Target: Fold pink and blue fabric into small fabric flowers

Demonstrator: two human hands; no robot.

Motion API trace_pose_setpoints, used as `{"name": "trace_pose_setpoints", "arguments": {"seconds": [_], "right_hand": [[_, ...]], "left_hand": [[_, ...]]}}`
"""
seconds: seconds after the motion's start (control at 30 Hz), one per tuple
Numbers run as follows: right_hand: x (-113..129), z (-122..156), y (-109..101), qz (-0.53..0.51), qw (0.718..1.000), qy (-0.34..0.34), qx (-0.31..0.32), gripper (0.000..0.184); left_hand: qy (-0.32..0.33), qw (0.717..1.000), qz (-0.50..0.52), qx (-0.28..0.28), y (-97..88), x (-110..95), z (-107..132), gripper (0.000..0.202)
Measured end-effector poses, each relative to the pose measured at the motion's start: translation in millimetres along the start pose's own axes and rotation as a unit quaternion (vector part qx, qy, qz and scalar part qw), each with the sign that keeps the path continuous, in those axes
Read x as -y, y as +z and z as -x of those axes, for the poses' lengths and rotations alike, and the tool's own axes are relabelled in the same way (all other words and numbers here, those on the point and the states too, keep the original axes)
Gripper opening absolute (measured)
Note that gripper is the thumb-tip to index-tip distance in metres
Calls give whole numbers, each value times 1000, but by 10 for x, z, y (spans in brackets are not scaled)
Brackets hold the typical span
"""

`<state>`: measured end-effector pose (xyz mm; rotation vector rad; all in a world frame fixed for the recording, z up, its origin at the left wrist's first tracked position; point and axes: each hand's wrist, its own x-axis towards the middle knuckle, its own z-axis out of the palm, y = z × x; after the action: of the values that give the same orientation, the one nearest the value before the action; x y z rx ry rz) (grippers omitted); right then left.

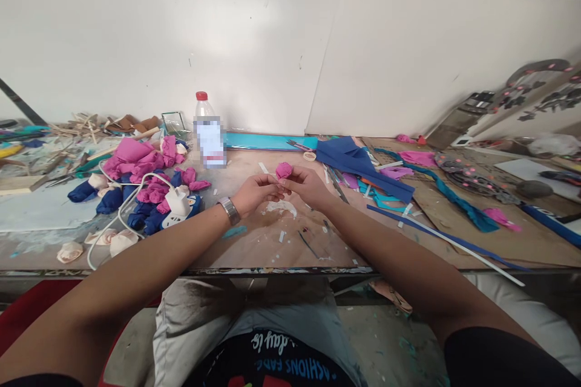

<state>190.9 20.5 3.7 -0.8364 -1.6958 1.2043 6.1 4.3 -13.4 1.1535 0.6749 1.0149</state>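
A small pink crepe-paper rose [284,170] is held up over the middle of the table. My right hand [309,186] grips it from the right, thumb and fingers closed at its lower side. From the left, my left hand [258,193] has its fingers pinched together at the underside of the rose, close to the right fingertips. What lies between the fingers there is mostly hidden. Just behind the hands is a small white strip [262,167] on the tabletop.
Pink and dark-blue paper flowers [131,160] lie heaped at left around a white plug [178,201] and cord. A red-capped bottle [202,106] stands behind. Scissors [297,144], a tape roll [309,156] and blue paper [358,163] lie at right, near a long white strip [472,249].
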Motion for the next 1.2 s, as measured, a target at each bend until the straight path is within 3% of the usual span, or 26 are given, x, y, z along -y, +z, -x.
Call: {"name": "trace_pose_setpoints", "arguments": {"seconds": [0.2, 0.33, 0.47, 0.57, 0.67, 0.93, 1.2], "right_hand": [[16, -14, -31, 22, 1000, -6, -3, 38], [57, -13, -51, 17, 1000, 13, 14, 38], [48, -11, -65, 6, 997, 29, 73, 34], [13, -22, -84, -24, 993, 28, 108, 31], [-11, -37, -105, -38, 991, 27, 122, 30], [-16, -52, -97, -24, 1000, 5, -11, 43], [7, -40, -49, 1, 997, -44, -58, 37]], "left_hand": [[29, 998, -48, -30, -30, 8, -18, 24], [112, 987, -94, -68, -59, -61, -20, 33], [164, 981, -105, -7, -67, -139, 1, 52], [180, 976, -122, 22, -64, -156, 11, 51], [204, 967, -152, 14, -77, -133, -5, 45], [267, 933, -231, -73, -150, -30, -84, 41], [294, 918, -250, -93, -137, -26, -68, 39]]}}
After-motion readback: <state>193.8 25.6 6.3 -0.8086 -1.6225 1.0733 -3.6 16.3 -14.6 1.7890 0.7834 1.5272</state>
